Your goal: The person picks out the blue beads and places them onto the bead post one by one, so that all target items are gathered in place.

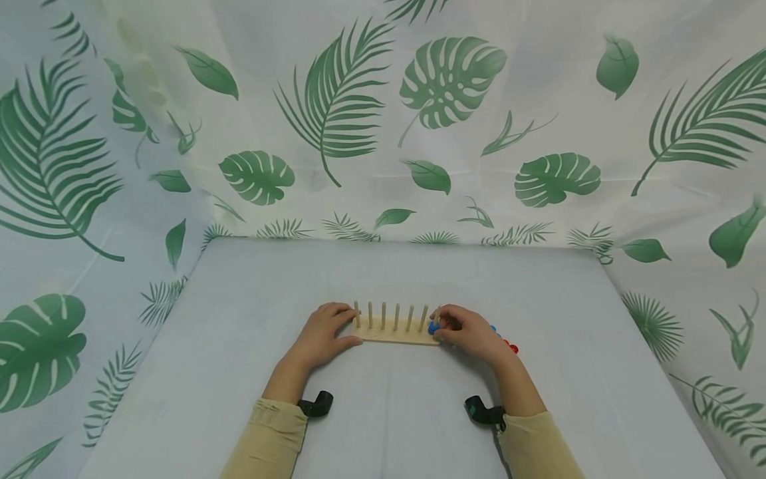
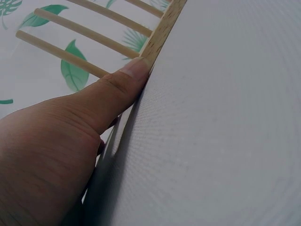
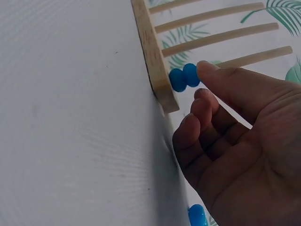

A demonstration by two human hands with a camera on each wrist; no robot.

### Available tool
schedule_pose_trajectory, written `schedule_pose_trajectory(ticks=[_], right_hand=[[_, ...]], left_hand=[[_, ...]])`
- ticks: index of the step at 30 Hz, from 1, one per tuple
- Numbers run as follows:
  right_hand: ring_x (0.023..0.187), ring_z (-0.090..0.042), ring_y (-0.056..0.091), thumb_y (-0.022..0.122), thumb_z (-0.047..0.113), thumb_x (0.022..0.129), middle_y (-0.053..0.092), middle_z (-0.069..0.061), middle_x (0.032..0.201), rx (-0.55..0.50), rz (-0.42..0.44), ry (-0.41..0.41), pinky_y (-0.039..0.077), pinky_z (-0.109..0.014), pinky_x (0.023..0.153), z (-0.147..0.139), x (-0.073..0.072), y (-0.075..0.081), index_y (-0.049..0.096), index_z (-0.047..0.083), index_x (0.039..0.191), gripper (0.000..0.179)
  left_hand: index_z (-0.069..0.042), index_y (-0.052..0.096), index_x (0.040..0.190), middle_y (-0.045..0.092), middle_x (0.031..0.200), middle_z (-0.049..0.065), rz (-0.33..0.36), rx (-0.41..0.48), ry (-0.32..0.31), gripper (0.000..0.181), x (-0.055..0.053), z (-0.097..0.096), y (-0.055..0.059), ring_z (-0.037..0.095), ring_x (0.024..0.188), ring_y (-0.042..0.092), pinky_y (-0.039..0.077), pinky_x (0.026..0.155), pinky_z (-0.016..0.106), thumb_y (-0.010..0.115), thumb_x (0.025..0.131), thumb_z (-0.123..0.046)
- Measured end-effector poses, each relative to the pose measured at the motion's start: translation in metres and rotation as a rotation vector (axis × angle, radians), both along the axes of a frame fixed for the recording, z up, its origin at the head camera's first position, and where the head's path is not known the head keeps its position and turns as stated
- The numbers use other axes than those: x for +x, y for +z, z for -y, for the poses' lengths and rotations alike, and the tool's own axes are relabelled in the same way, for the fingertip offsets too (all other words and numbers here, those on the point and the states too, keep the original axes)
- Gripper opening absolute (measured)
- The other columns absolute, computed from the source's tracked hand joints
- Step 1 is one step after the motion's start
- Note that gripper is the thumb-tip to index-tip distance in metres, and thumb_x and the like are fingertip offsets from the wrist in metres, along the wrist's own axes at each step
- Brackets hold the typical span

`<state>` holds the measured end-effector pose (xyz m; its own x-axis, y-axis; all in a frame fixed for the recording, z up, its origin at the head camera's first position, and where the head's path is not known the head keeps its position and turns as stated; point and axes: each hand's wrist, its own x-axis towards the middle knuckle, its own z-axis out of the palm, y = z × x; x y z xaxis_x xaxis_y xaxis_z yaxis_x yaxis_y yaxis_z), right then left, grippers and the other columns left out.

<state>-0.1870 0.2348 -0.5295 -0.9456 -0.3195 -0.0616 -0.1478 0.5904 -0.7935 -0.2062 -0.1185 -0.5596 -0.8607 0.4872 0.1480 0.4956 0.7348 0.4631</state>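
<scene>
A wooden peg board [image 1: 391,334] with a row of several upright pegs lies on the table. My left hand [image 1: 323,332] holds its left end, the thumb [image 2: 136,68] pressed along the front edge; the other fingers are mostly hidden in the left wrist view. On the rightmost peg sit two blue beads, the lower bead [image 3: 178,80] down by the base and the upper bead [image 3: 190,74] right against it. My right hand [image 1: 469,330] pinches at the upper bead with its thumb tip on it. Its index finger is largely hidden, and the remaining fingers are curled.
Right of the board, partly behind my right hand, lie loose red beads [image 1: 513,348] and a blue bead [image 3: 197,215]. A white cloth covers the table [image 1: 383,412]. Leaf-patterned curtains [image 1: 359,193] rise behind and along both sides.
</scene>
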Motion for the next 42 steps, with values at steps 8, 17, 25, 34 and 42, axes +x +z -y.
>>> schedule_pose_trajectory(ticks=[8, 17, 25, 34, 42], right_hand=[[0.081, -0.015, 0.057, 0.071, 0.022, 0.093, 0.062, 0.000, 0.092, 0.030, 0.010, -0.009, 0.050, -0.028, 0.066, -0.002, 0.004, 0.014, 0.065, 0.020, 0.115, 0.023], [0.086, -0.018, 0.056, 0.068, 0.029, 0.095, 0.062, 0.000, 0.097, 0.080, -0.007, -0.056, 0.050, -0.029, 0.070, -0.027, 0.006, 0.039, 0.066, 0.017, 0.122, 0.030], [0.092, -0.024, 0.054, 0.063, 0.043, 0.096, 0.061, -0.005, 0.103, 0.131, 0.045, -0.117, 0.050, -0.031, 0.075, -0.067, 0.003, 0.049, 0.063, 0.016, 0.125, 0.040], [0.089, -0.025, 0.057, 0.062, 0.039, 0.098, 0.061, -0.009, 0.107, 0.147, 0.120, -0.118, 0.053, -0.037, 0.077, -0.098, 0.001, 0.043, 0.062, 0.014, 0.124, 0.037], [0.090, -0.024, 0.057, 0.063, 0.031, 0.097, 0.061, -0.009, 0.106, 0.155, 0.179, -0.121, 0.052, -0.033, 0.076, -0.115, -0.003, 0.030, 0.063, 0.014, 0.124, 0.031]], left_hand=[[-0.017, 0.057, 0.140, 0.055, 0.138, 0.005, 0.003, -0.003, 0.001, 0.063, 0.001, 0.000, 0.001, 0.029, 0.135, 0.045, 0.035, 0.116, 0.049, 0.071, 0.087, -0.049], [-0.016, 0.058, 0.139, 0.056, 0.137, 0.007, -0.031, -0.003, -0.011, 0.063, 0.001, -0.001, 0.001, 0.031, 0.134, 0.047, 0.036, 0.115, 0.050, 0.072, 0.087, -0.048], [-0.016, 0.058, 0.139, 0.056, 0.137, 0.007, -0.028, -0.007, -0.005, 0.062, 0.001, -0.002, 0.001, 0.030, 0.134, 0.047, 0.035, 0.115, 0.049, 0.071, 0.087, -0.048], [-0.015, 0.059, 0.138, 0.057, 0.136, 0.007, -0.039, -0.005, -0.009, 0.063, 0.001, -0.001, 0.000, 0.031, 0.133, 0.047, 0.036, 0.115, 0.050, 0.072, 0.087, -0.048], [-0.015, 0.059, 0.138, 0.057, 0.136, 0.007, -0.037, -0.006, -0.007, 0.063, 0.001, -0.002, 0.001, 0.031, 0.133, 0.047, 0.035, 0.116, 0.050, 0.072, 0.086, -0.048]])
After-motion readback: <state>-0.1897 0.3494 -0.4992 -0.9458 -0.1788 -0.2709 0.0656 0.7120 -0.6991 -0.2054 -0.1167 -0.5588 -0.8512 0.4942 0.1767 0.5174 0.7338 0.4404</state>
